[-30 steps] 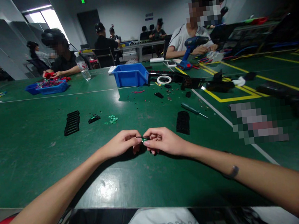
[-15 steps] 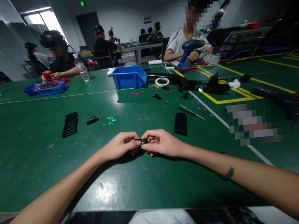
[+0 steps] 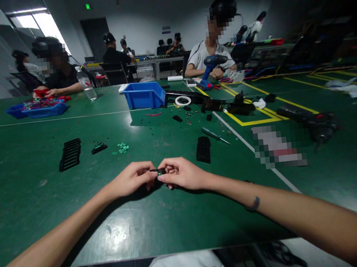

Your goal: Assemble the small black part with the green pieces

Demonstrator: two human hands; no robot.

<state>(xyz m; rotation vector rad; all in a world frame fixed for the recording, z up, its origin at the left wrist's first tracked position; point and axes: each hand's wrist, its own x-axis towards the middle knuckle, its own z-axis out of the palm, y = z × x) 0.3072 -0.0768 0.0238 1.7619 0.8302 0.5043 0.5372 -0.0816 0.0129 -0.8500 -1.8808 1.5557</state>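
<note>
My left hand and my right hand meet just above the green table. Between their fingertips is a small black part, with a bit of green showing on it. Both hands pinch it, thumbs nearly touching; fingers cover most of it. Beyond my left hand lie a small pile of green pieces, a black piece with small bits on it and a row of black bar-shaped parts. Past my right hand are a flat black block of parts and a screwdriver.
A blue bin stands farther back, with a roll of white tape and small scattered screws nearby. A blue cordless drill stands before a co-worker. A dark power tool lies at right. A water bottle is back left.
The view has turned slightly to the right, so the table things appear shifted left. Both hands keep their pinch on the small black part.
</note>
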